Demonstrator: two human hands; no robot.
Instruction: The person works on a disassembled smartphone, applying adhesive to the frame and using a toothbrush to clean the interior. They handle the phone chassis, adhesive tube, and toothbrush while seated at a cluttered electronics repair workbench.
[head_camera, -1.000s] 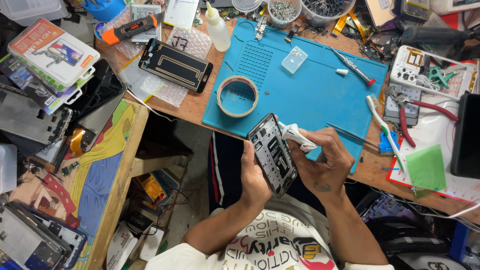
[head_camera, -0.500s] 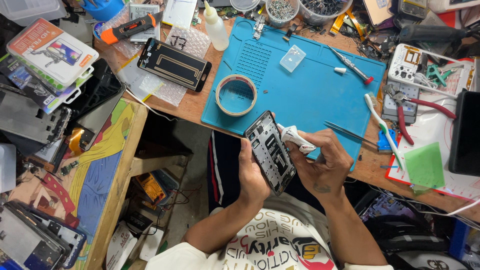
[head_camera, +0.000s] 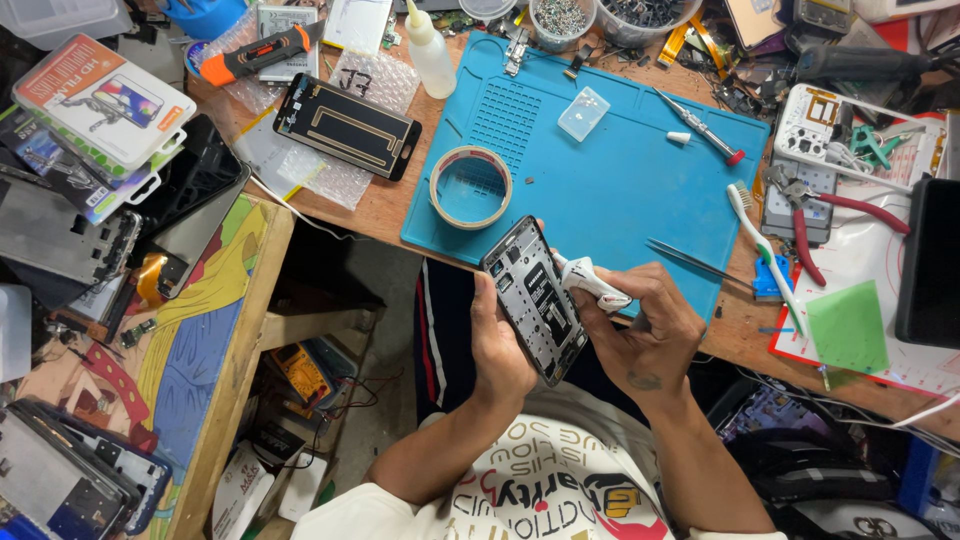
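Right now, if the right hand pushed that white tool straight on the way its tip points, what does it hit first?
The right hand aims the white tool up-left; its tip already meets the opened phone held by the left hand. Beyond the phone, the tape roll lies roughly in line, though depth is unclear.

Bare mat (head_camera: 610, 190) beyond tape roll (head_camera: 471, 187)

A cluttered wooden workbench (head_camera: 385, 215) spans the far side; a painted wooden table (head_camera: 215, 330) stands left, over grey floor (head_camera: 385, 290).
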